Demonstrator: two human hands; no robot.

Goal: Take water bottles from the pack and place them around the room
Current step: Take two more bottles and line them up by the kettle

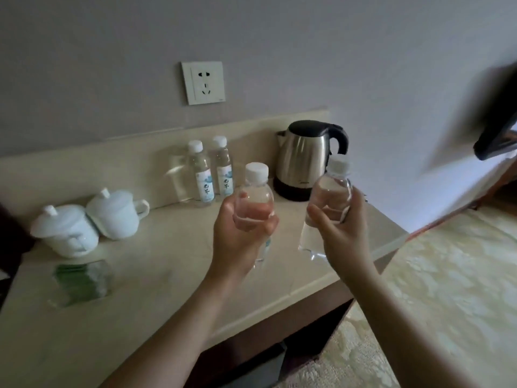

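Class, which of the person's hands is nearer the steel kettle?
Right. The right hand holds a bottle just in front of the kettle; the left hand holds another further left.

Four water bottles (202, 175), two lidded cups (64, 231), one kettle (305, 161), perhaps one packet stack (79, 281).

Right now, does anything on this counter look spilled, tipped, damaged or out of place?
Nothing stands out. Two bottles stand upright against the backsplash beside the kettle, and both lidded cups sit upright. The left hand and right hand each hold a capped bottle above the counter. No spill is visible.
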